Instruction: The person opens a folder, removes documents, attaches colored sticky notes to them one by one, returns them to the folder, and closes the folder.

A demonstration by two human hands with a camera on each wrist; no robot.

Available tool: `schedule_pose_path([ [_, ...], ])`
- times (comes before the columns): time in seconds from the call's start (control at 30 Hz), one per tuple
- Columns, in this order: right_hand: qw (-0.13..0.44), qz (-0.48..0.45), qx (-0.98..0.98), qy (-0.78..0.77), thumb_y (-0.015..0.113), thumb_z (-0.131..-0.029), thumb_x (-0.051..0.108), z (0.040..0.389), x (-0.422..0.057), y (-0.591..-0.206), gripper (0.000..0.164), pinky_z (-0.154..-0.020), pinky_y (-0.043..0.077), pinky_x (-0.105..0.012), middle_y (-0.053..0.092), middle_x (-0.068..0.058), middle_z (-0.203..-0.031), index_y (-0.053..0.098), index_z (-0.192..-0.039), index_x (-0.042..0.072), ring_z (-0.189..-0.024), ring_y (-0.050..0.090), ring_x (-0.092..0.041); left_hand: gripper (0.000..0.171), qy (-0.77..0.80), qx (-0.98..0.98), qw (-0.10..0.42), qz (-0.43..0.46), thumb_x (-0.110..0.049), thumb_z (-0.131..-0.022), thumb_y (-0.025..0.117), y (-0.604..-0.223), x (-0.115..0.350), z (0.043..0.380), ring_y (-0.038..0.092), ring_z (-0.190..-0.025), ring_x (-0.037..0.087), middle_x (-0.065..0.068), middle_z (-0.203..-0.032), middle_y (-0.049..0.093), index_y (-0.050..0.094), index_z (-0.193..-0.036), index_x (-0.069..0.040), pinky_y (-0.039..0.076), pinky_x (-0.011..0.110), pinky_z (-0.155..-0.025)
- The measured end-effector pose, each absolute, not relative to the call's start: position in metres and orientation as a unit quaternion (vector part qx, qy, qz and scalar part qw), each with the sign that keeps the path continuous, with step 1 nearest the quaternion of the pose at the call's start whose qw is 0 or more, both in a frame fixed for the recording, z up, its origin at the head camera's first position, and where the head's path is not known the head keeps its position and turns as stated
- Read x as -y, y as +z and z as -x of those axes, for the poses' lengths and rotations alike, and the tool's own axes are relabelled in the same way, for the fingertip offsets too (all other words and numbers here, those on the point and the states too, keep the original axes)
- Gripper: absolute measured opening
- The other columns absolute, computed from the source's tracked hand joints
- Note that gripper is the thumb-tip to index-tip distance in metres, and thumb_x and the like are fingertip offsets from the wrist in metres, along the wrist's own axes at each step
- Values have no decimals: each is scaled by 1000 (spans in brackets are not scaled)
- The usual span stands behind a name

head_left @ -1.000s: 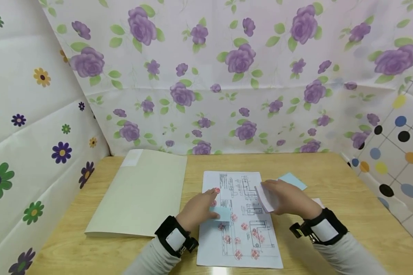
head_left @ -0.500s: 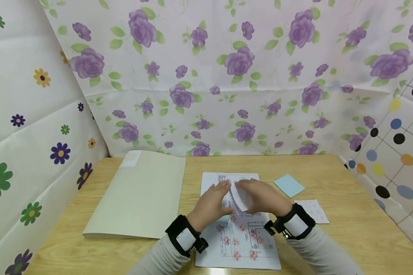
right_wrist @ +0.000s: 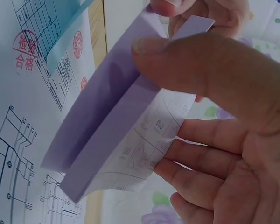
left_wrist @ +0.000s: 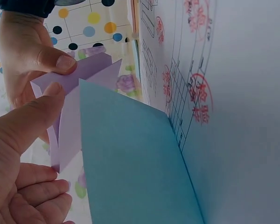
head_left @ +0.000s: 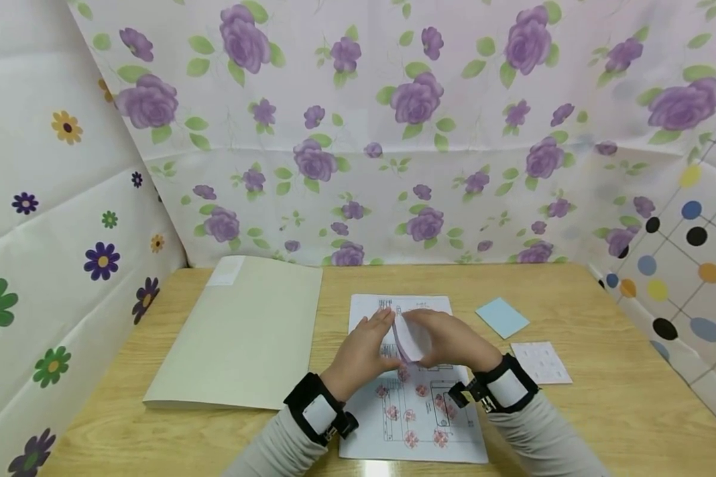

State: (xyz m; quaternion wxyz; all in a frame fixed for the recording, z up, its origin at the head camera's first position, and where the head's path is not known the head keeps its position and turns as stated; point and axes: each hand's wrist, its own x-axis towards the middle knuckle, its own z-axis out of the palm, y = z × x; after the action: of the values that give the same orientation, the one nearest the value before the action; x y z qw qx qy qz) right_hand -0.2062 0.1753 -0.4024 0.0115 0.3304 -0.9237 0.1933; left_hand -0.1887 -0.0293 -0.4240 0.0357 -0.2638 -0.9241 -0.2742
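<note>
The purple pad (head_left: 416, 339) stands edgewise, its long upper edge pointing toward the flowered backdrop (head_left: 358, 172), left hand's (head_left: 362, 350) and right hand's (head_left: 461, 341) fingers clamped on it.

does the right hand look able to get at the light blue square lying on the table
Likely yes: the light blue square lies uncovered near the right hand, with nothing visible between them. But that hand holds the purple pad, so it may need freeing first.
</note>
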Motion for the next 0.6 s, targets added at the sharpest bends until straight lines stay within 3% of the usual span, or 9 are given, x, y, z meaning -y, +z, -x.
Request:
schedule_pose_path([
  [0.27, -23, -314, 909, 273, 89, -67, -1, 209, -185, -409, 80, -105, 51, -58, 60, -30, -139, 54, -138, -12, -129, 57, -48, 77, -271, 925, 32, 264, -21, -81, 87, -425, 33, 189, 46, -146, 34, 22, -153, 50, 51, -144, 7, 36, 50, -122],
  [0.6, -70, -278, 884, 370, 82, -74, 4, 214, -196, -418, 81, -111, 42, -64, 52, -31, -148, 47, -146, -11, -137, 48, -52, 39, -287, 920, 52, 262, -12, -92, 74, -426, 34, 189, 64, -127, 35, 23, -132, 67, 68, -126, 6, 51, 47, -108],
])
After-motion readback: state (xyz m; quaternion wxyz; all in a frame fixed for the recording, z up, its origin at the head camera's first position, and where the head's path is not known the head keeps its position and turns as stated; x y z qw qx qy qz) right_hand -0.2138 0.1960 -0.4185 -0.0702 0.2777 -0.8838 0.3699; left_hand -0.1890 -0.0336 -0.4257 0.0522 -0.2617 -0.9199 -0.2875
